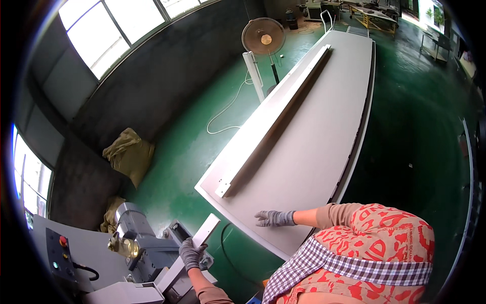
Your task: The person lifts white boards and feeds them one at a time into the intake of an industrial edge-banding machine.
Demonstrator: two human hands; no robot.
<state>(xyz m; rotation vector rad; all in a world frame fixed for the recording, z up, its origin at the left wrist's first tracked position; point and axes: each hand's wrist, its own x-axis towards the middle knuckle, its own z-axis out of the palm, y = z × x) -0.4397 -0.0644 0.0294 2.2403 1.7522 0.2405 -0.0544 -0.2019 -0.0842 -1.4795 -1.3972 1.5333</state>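
Note:
My left hand (191, 253), in a grey work glove, is closed around a white rectangular bar (206, 228). The bar slants upward past my fist, and its lower part runs down beside a grey machine (148, 252). My right hand (275, 218), also gloved in grey, lies palm down with fingers stretched out at the near end of a long pale table (329, 137). Nothing is in it. Just beyond that hand, a long white metal profile (276, 119) with small holes at its near end lies lengthwise along the table's left side.
A control panel (62, 253) with a red button is on the machine's left. Yellowish sacks (129, 154) lean by the dark wall. A round fan (264, 36) and a white post (253, 76) stand left of the table. A white cable (220, 114) lies on the green floor.

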